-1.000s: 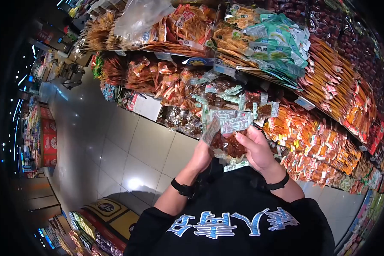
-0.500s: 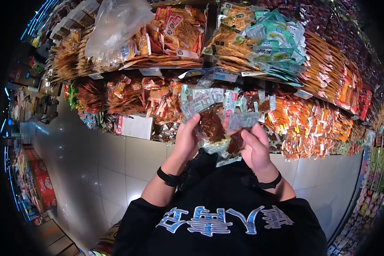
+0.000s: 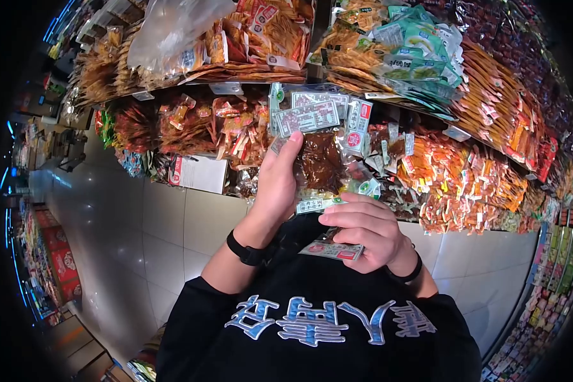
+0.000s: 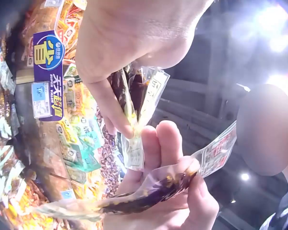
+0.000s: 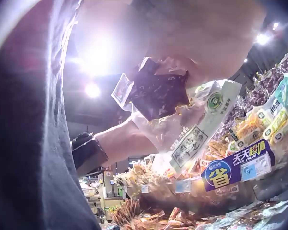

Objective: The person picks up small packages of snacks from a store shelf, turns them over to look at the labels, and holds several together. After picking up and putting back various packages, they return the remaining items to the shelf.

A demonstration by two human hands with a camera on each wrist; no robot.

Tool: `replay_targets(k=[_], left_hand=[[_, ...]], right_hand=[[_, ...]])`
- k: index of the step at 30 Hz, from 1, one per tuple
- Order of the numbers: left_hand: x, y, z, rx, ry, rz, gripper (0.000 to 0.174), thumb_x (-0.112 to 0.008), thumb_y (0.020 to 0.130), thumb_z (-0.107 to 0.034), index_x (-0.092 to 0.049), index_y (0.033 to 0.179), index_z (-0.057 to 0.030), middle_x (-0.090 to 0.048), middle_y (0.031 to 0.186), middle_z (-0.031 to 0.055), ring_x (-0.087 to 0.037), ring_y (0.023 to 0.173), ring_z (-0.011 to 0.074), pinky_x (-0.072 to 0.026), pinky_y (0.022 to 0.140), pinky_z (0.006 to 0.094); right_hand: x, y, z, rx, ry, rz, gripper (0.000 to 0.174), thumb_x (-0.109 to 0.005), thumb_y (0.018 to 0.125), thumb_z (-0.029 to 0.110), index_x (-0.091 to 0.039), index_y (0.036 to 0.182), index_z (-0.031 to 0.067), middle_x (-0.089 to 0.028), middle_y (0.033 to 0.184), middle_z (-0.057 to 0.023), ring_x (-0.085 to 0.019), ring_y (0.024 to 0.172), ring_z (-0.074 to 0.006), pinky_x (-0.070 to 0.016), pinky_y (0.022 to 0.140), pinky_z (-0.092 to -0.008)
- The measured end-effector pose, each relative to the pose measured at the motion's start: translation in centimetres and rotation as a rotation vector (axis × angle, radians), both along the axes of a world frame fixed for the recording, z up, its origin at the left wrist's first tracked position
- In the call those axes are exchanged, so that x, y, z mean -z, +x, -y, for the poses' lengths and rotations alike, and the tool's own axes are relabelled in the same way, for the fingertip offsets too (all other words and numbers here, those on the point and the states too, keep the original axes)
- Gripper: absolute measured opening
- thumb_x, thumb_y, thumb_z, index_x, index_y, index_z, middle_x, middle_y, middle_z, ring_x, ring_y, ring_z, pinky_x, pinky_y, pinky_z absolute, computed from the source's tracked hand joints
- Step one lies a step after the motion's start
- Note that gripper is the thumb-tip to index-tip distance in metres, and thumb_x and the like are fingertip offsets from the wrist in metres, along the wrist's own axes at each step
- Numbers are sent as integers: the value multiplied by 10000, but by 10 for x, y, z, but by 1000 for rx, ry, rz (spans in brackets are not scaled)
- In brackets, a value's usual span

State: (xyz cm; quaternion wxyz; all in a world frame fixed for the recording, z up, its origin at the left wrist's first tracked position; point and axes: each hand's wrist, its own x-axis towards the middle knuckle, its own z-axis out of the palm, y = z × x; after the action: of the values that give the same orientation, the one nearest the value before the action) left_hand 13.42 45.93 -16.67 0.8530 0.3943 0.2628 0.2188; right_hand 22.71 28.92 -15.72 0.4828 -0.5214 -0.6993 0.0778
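In the head view my left hand (image 3: 275, 181) grips several clear snack packets (image 3: 321, 162) with dark brown contents, thumb on top near their pale printed labels (image 3: 309, 118). My right hand (image 3: 370, 232) is just right of and below them, palm turned inward, its fingertips by their lower edge. It holds a separate packet, whose label (image 3: 334, 250) pokes out below the fingers. The left wrist view shows this single packet (image 4: 153, 191) lying across the right fingers with the thumb against it. Dark packet contents (image 5: 161, 93) hang under the blurred right hand in the right wrist view.
A lower shelf bin of orange-red snack packets (image 3: 465, 172) lies to the right. Green packets (image 3: 420, 54) and orange ones (image 3: 267, 35) fill the upper shelf, beside a clear plastic bag (image 3: 172, 32). A white card (image 3: 197, 173) stands at the shelf front, above the tiled floor (image 3: 165, 223).
My left hand has moved left and up with its packets, which now face the camera spread out. The right hand has drawn down toward the body and turned over, carrying one packet.
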Motion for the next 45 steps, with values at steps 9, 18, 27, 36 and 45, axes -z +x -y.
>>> replay_targets(k=[9, 18, 27, 36, 45], left_hand=[[-22, 26, 59, -11, -62, -38, 426, -377, 1029, -281, -560, 1203, 62, -676, 1098, 168, -692, 952, 240, -556, 878, 388], [-18, 55, 135, -86, -11, 46, 452, -349, 1033, -271, -530, 1243, 87, -658, 1142, 188, -678, 997, 286, -542, 908, 428], [-16, 72, 191, -16, -141, 54, 451, -334, 1036, -275, -526, 1242, 78, -640, 1174, 192, -656, 1043, 290, -512, 957, 430], [-11, 78, 216, 23, -175, 18, 474, -324, 1035, -303, -500, 1274, 66, -625, 1195, 202, -644, 1054, 356, -511, 951, 459], [-14, 82, 226, 93, -258, 131, 513, -309, 1032, -327, -458, 1340, 55, -599, 1250, 212, -622, 1100, 356, -482, 993, 479]], right_hand=[[-10, 37, 55, -34, 44, 38, 159, -619, 813, 207, -587, 824, 52, -684, 1085, -132, -664, 1012, -308, -506, 943, -476], [-8, 75, 124, -84, 53, -77, 136, -638, 765, 148, -596, 845, 46, -685, 1051, -135, -666, 965, -307, -512, 932, -476], [-2, 98, 183, -59, 57, -151, 119, -608, 791, 126, -599, 876, 43, -691, 1016, -166, -676, 921, -319, -505, 920, -494], [-3, 105, 211, -59, 78, -119, 136, -610, 806, 168, -601, 867, 46, -695, 1009, -165, -676, 921, -317, -501, 925, -476], [-10, 107, 219, -111, 97, -48, 222, -637, 836, 260, -613, 883, 44, -699, 1009, -161, -677, 947, -313, -496, 927, -465]])
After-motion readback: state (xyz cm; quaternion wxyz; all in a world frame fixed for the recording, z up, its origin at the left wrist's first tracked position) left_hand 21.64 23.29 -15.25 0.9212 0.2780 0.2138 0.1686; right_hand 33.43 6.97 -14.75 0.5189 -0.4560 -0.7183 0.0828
